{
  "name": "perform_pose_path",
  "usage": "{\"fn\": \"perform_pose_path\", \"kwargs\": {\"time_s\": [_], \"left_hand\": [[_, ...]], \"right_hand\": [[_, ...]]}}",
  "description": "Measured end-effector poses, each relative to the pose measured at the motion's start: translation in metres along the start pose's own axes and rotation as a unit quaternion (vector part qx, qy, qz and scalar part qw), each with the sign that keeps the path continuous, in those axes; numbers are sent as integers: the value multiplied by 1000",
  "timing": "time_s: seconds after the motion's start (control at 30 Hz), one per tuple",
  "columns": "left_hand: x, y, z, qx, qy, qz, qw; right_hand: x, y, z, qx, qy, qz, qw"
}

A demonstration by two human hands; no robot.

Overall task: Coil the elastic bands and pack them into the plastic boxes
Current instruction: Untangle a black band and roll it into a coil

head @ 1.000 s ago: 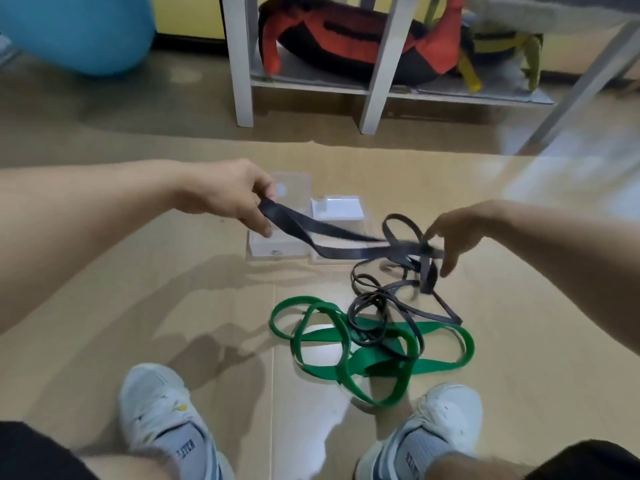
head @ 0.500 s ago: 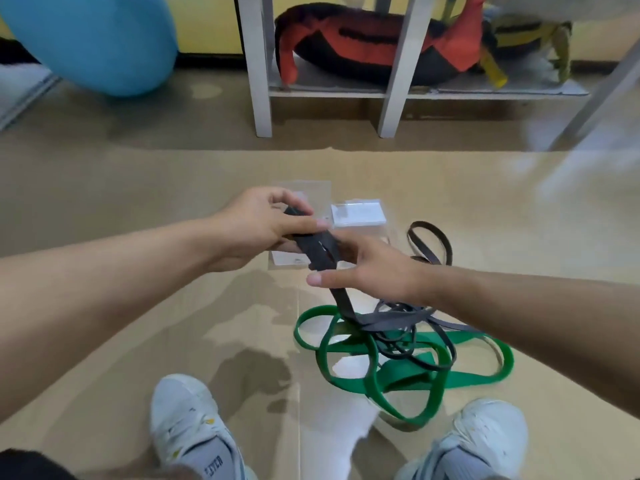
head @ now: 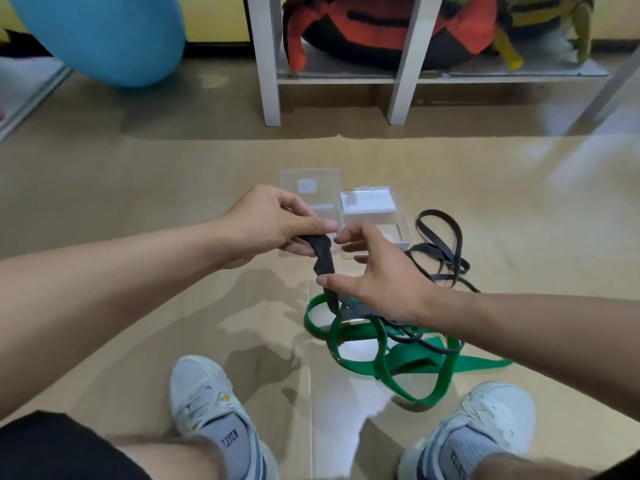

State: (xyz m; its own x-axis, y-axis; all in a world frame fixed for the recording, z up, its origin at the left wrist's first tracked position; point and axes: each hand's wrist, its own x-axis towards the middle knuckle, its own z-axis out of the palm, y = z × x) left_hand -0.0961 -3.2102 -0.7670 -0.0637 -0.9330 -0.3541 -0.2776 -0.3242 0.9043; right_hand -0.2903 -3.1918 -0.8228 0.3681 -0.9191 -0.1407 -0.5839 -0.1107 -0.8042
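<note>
Right hand now lifted off black band, fingers spread, likely repositioning for next wrap. Left hand pinches band's end as coil anchor; remainder trails onto green band mid-floor. Plastic boxes wait behind hands.

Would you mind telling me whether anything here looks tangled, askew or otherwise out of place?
Yes: the dark grey elastic band and the wide green elastic band lie knotted together in a loose heap on the floor, strands crossing. The left hand pinches one grey end.
</note>
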Motion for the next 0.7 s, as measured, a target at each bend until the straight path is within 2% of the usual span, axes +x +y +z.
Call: {"fn": "perform_pose_path", "kwargs": {"time_s": [0.1, 0.3, 0.43, 0.6, 0.7], "left_hand": [[1, 1, 0, 3, 10, -6, 1000], [1, -2, 3, 15, 6, -33, 999], [4, -5, 5, -86, 14, -80, 993], [1, -1, 2, -180, -72, -131, 972], [2, -1, -7, -224, -78, -156, 959]], "right_hand": [[1, -1, 4, -8, 4, -5, 1000], [-2, -12, 1, 56, 35, -32, 997], [0, -13, 2, 65, 68, -35, 995], [3, -13, -4, 61, 118, -45, 990], [3, -10, -7, 62, 123, -43, 990]]}}
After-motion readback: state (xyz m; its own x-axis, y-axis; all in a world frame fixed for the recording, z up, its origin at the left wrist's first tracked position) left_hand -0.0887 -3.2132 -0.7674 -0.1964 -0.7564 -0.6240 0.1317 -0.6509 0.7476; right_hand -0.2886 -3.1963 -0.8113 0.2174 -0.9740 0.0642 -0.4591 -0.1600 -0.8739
